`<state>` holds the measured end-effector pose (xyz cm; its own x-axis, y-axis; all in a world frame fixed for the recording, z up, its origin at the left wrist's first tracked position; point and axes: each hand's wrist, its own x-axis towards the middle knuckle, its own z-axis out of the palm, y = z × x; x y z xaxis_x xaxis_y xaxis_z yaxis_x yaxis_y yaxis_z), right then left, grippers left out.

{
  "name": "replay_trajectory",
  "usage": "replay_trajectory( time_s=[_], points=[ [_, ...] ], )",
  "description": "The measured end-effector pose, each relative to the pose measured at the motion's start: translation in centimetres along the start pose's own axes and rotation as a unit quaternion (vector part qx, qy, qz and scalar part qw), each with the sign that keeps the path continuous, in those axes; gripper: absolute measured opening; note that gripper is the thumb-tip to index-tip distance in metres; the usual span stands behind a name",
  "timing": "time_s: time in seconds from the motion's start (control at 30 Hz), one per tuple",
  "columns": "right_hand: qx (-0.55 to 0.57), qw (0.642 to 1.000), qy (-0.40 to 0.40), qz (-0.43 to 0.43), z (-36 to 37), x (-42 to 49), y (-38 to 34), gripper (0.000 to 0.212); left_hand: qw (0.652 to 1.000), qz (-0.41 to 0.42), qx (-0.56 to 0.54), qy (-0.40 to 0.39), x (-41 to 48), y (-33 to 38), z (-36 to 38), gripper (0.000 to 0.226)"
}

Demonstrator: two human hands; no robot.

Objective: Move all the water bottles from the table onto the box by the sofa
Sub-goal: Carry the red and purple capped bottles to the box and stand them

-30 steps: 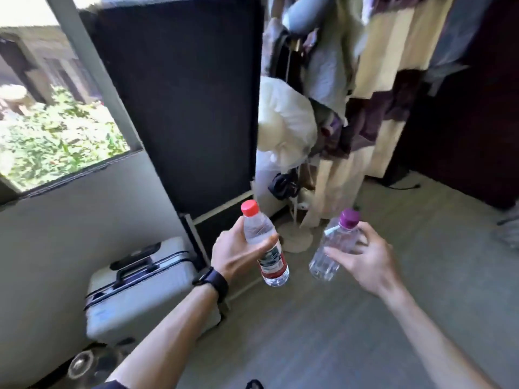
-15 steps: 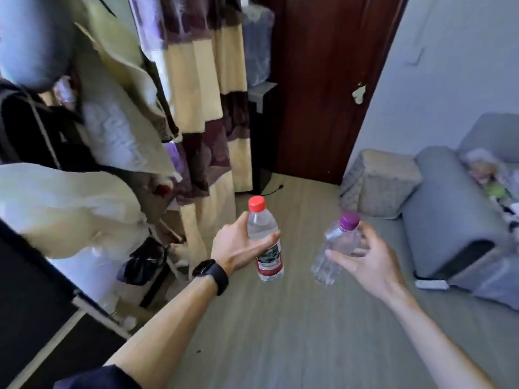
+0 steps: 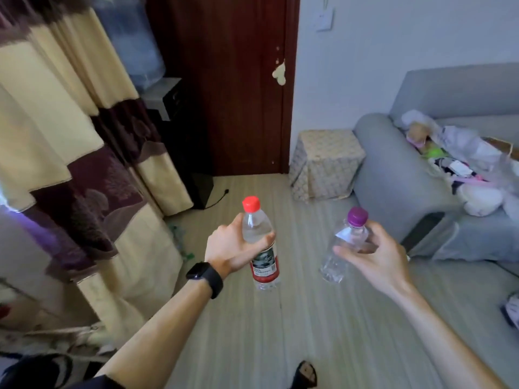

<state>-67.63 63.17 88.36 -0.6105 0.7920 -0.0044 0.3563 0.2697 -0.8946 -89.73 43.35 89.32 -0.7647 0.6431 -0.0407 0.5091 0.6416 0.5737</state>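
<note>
We carry the red-cap bottle (image 3: 264, 265) upright in our left hand (image 3: 228, 248), fingers wrapped round its upper body, & the purple-cap bottle (image 3: 334, 262) tilted in our right hand (image 3: 376, 259), fingers curled round it near the neck. One per hand, prob. to save a trip. Both hang over the floor (image 3: 309, 327), well short of the box (image 3: 325, 161) beside the sofa (image 3: 393, 178). Arms reach fwd, elbows slightly bent.

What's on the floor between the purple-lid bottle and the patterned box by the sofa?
Nothing but bare striped floor, as the head view shows. The right hand holds the purple-lid bottle short of the patterned box.
</note>
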Motion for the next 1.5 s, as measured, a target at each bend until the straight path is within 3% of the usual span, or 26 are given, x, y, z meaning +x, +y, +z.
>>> replay_trajectory(
  time_s=[0.1,0.37,0.5,0.93,1.17,1.37,1.5],
  points=[
    [-0.002,1.000,0.003,0.025,-1.7,5.6,1.4,0.043,1.000,-0.017,0.006,-0.019,5.1,2.1,2.3,0.061],
    [-0.010,0.997,0.006,0.075,-3.8,18.5,4.2,0.050,0.997,-0.021,0.045,-0.066,17.9,5.6,7.0,0.073],
    [-0.031,0.996,-0.002,0.084,-3.3,25.6,5.1,0.055,0.992,0.010,0.090,-0.088,25.6,6.9,9.1,0.083],
    [-0.031,0.988,0.021,0.151,-3.0,47.0,6.1,0.057,0.975,0.074,0.163,-0.135,51.1,12.0,13.8,0.082],
    [-0.046,0.981,0.003,0.190,-4.3,58.0,9.8,0.059,0.969,0.060,0.164,-0.174,61.6,14.3,18.0,0.080],
    [-0.049,0.982,-0.013,0.183,-6.8,68.8,11.8,0.057,0.958,0.040,0.203,-0.197,70.7,18.1,21.2,0.078],
    [-0.079,0.980,-0.049,0.178,-8.6,76.4,13.2,0.055,0.966,0.009,0.171,-0.194,76.4,20.4,23.6,0.082]
  ],
)
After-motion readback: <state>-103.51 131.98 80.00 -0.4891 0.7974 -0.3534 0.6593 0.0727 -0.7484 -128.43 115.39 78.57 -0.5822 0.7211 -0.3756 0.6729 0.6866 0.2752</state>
